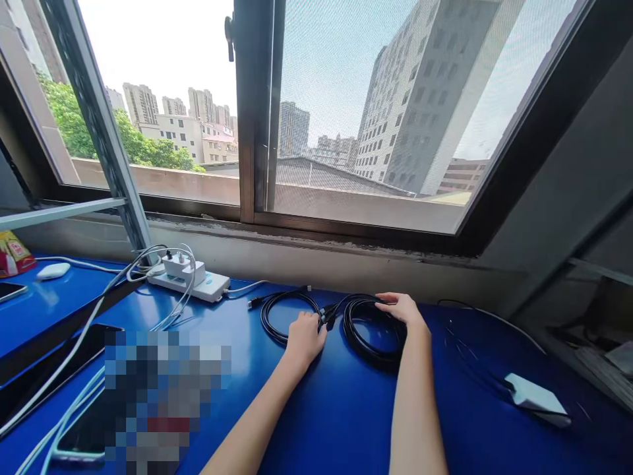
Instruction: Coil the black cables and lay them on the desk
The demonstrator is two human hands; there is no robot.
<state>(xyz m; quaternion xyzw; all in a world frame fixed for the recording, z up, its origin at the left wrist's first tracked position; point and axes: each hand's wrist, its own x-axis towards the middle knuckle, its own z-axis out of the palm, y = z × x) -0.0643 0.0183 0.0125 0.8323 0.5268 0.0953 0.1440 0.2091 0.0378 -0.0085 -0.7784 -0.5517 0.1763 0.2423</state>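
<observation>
Two coils of black cable lie side by side on the blue tabletop. My left hand [305, 338] is closed on the right side of the smaller black cable coil [267, 323]; its fingertips are partly hidden. Dark plugs [327, 315] sit just beyond that hand, between the coils. Another cable end with a connector [254, 303] points out to the left. My right hand [404, 310] grips the upper right edge of the larger, thicker black cable coil [353, 340], fingers pointing left across it and the thumb out of sight.
A white power strip [212, 285] with plugged-in adapters and loose white cables stands by the wall at left. A phone [84, 429] lies at front left beside a blurred patch. A white box-shaped adapter [538, 398] sits at right. Behind is a window [254, 198].
</observation>
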